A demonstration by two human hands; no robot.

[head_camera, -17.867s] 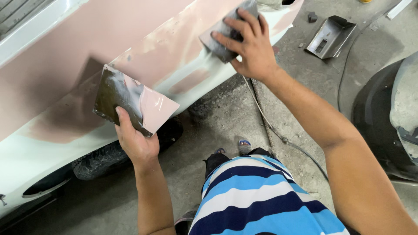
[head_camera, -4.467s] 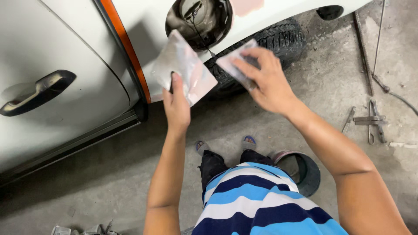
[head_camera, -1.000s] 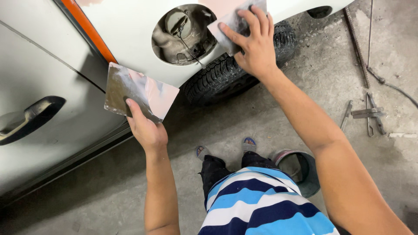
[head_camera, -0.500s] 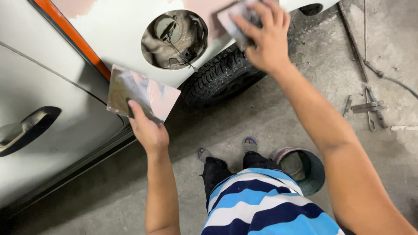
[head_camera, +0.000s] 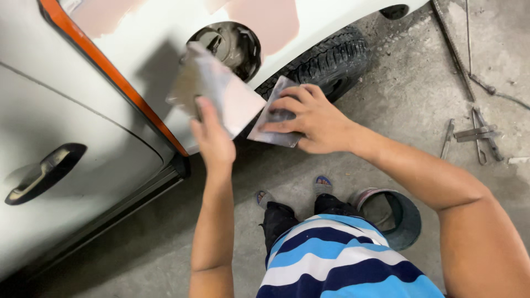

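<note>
Two hands: both yours, raised close together in front of the white car panel [head_camera: 143, 72], each clamped on a flat tool.
Left hand [head_camera: 212, 140]: thumb on top and fingers beneath, gripping the mixing board [head_camera: 218, 91], a flat plate smeared with pinkish filler.
Right hand [head_camera: 314, 118]: fingers spread flat across the spreader [head_camera: 273, 118], a thin grey blade.
Key relation: the spreader lies just right of the board, its left edge almost meeting the board's right corner; whether they touch, you cannot tell. The spreader's long axis runs up and slightly right, toward the panel. Your right hand is the nearer one to that meeting edge.
Panel: pink filler patch [head_camera: 265, 22] near its top edge, above and right of the open fuel filler recess [head_camera: 229, 47].
Tyre [head_camera: 326, 58]: below the panel's lower edge, behind your right hand.
Container: a dark round bucket [head_camera: 400, 221] on the concrete floor by your right foot; it looks empty.
Floor, right edge: loose metal tools [head_camera: 475, 135].
</note>
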